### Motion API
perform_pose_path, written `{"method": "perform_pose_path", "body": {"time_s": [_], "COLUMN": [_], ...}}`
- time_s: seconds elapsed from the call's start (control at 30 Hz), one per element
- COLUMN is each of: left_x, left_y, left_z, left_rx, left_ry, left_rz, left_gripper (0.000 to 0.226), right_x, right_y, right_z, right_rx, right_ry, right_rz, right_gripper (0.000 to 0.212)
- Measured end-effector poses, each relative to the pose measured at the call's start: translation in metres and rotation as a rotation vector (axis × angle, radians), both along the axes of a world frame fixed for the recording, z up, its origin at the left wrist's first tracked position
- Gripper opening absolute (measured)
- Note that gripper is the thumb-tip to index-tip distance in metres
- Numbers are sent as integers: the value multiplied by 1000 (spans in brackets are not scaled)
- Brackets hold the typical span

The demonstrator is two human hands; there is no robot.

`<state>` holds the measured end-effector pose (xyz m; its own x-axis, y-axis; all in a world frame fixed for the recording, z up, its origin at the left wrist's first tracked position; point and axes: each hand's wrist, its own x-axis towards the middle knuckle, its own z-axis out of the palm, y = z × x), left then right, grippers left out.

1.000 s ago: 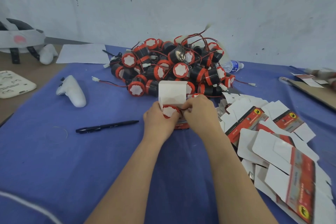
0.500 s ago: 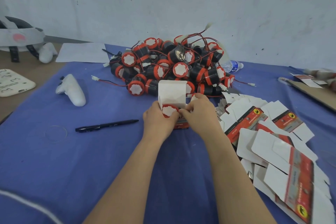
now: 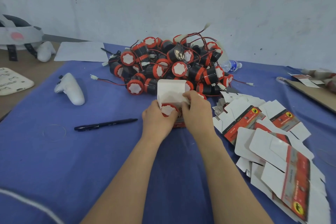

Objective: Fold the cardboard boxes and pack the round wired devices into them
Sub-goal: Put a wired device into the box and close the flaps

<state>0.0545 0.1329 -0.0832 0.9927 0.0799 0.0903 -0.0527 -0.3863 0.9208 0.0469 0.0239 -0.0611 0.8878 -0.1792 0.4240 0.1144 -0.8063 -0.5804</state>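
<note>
Compared with a second ago, the right hand (image 3: 198, 112) is sitting higher: its fingertips (image 3: 185, 95), then low by the wires, are now lying on the side flap at the mouth of the cardboard box (image 3: 171, 89), and the view is sitting slightly closer.

Going from the left, a headset (image 3: 18, 36) is lying at ten o'clock on the bare edge of the table (image 3: 91, 160). A white controller (image 3: 71, 89) is resting on the blue cloth at nine o'clock of the hands, with a sheet of paper (image 3: 81, 51) lying beyond it. A black pen (image 3: 105, 124) is lying just left of the hands, its tip pointing toward them.

At the centre, the left hand (image 3: 158, 120) is gripping the box's left side with curled fingers. A round device (image 3: 168, 110) is sitting in the box's open mouth, its white, red-rimmed face turned toward the camera. The right hand is pinching the flap at the box's right edge. The top flap is standing up and open.

At twelve o'clock, just behind the box, the pile of round wired devices (image 3: 172, 65) is lying heaped, with a water bottle (image 3: 231, 64) at its right edge. From three to five o'clock, flat box blanks (image 3: 263, 132) are lying overlapped.
</note>
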Motion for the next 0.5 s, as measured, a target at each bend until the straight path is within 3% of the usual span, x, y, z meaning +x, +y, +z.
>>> {"method": "perform_pose_path", "body": {"time_s": [0.37, 0.5], "left_x": [-3, -3], "left_y": [-3, -5], "left_z": [-1, 0], "left_rx": [8, 18], "left_ry": [-14, 5], "left_rz": [33, 67], "left_gripper": [51, 53], "right_x": [3, 4], "right_y": [6, 2], "right_z": [-10, -5], "right_rx": [-67, -54], "right_ry": [-115, 2], "right_rz": [-98, -53], "right_gripper": [14, 17]}}
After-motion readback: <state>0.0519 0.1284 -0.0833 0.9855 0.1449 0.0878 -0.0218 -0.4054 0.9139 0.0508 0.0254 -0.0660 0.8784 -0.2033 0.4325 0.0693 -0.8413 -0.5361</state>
